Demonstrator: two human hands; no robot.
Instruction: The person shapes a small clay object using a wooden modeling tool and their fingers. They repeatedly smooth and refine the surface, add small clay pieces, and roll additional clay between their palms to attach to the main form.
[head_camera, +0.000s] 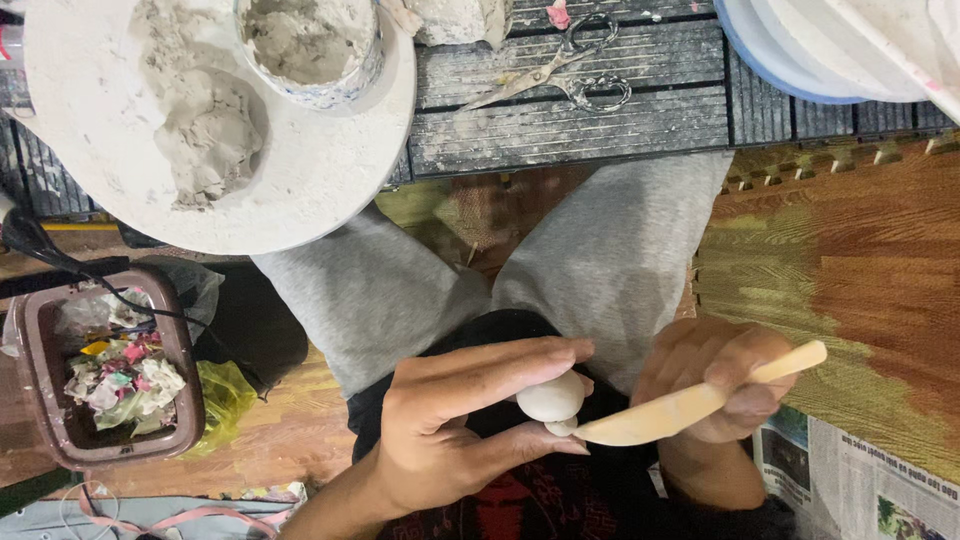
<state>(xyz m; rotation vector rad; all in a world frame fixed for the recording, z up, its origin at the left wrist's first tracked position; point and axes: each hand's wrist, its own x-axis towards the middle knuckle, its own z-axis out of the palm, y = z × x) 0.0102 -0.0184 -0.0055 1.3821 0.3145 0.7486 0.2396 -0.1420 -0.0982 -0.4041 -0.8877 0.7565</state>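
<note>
The left hand (455, 420) is curled around a small white ball of clay (551, 397), fingers over the top and thumb beneath, so the ball sits pinched at the fingertips, low in the middle of the view above the person's lap. The right hand (715, 375) is closed on a flat wooden tool (690, 405), whose long axis runs from upper right down to lower left; its broad rounded end meets the underside of the ball, and seems to touch a small nub there, though the contact is hard to make out. The ball thus lies just left of the tool's tip and the left hand is the nearer one. On the far side, a round white board (330, 170) carries a lump of grey clay (205, 135) and a cup (310, 45) filled with the same grey stuff. Scissors (560, 70) lie on the dark slatted surface (600, 120) to the right of it. At near left, a brown bin (40, 400) holds crumpled scraps of coloured paper.
</note>
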